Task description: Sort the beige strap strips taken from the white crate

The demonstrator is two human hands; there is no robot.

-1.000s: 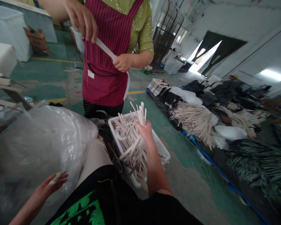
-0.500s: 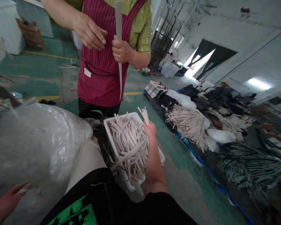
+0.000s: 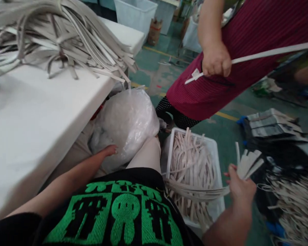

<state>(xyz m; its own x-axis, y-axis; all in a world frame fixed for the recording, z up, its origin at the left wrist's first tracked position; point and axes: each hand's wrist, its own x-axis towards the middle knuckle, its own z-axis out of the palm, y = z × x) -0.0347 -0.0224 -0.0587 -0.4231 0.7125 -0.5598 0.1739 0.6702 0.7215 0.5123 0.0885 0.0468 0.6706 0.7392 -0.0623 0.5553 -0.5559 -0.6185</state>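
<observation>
My right hand (image 3: 242, 186) is closed around a bundle of flat beige strips (image 3: 247, 164). Their ends fan out above my fist, and their lengths trail left across a white plastic bin (image 3: 215, 147). More pale strips (image 3: 192, 160) lie tangled inside that bin. My left hand (image 3: 110, 150) is beside a large clear plastic bag (image 3: 128, 119), its fingers partly foreshortened and loosely extended, with nothing visible in them. I cannot tell whether it touches the bag.
A white table (image 3: 46, 102) on the left bears a heap of grey-beige strips (image 3: 66, 41). Opposite, a co-worker in a maroon apron (image 3: 236, 82) grips one long strip (image 3: 272, 54). Further strips (image 3: 297, 205) lie on dark sheeting at right.
My view has swung left, bringing the table into sight. My right hand has lifted the strip bundle rightward, out past the bin's edge. The co-worker's strip has gone from upright to slanting.
</observation>
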